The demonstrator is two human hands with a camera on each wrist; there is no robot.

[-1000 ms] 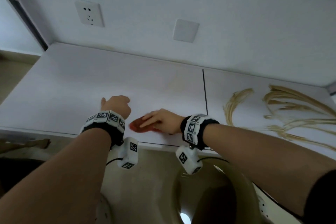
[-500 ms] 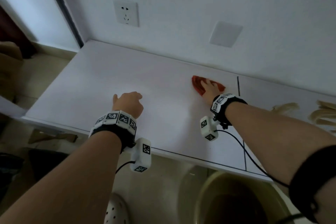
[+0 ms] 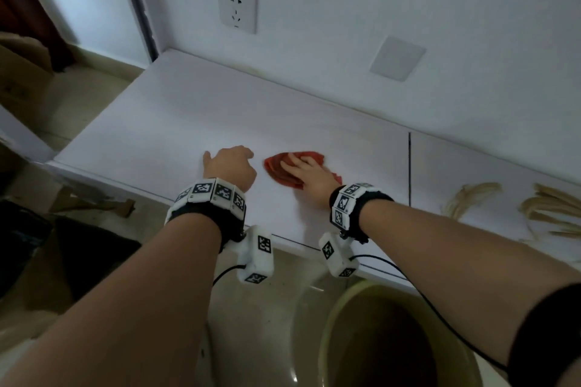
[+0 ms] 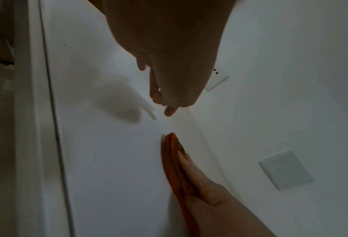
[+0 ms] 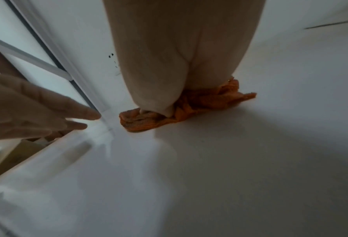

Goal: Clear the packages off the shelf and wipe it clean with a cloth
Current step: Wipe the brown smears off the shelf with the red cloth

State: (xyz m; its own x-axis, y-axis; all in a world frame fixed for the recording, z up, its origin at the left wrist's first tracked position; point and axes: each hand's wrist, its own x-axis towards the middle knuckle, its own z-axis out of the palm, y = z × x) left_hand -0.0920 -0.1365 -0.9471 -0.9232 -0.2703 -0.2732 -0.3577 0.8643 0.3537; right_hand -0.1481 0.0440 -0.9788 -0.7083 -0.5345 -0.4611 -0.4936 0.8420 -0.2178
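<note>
A white shelf (image 3: 176, 122) runs along the wall, and no packages are in view on it. A crumpled orange-red cloth (image 3: 276, 168) lies on it near the middle. My right hand (image 3: 306, 171) presses flat on the cloth with straight fingers. In the right wrist view the cloth (image 5: 209, 99) bulges out from under my right hand (image 5: 164, 72). Just left of the cloth my left hand (image 3: 229, 166) rests on the shelf and holds nothing, its fingers loose. The left wrist view shows my left hand (image 4: 169, 80) above the bare shelf (image 4: 108, 160), with the cloth (image 4: 172, 154) beyond it.
A wall socket (image 3: 238, 12) and a blank cover plate (image 3: 397, 58) sit above the shelf. A dark seam (image 3: 409, 166) splits the shelf; right of it lie pale dried strands (image 3: 471, 198). A yellow-green basin (image 3: 345, 324) stands below the front edge. A cardboard box (image 3: 22, 66) is at the far left.
My right hand slid the cloth from the front edge to the back by the wall, then forward and left beside my left hand. The left hand stayed put.
</note>
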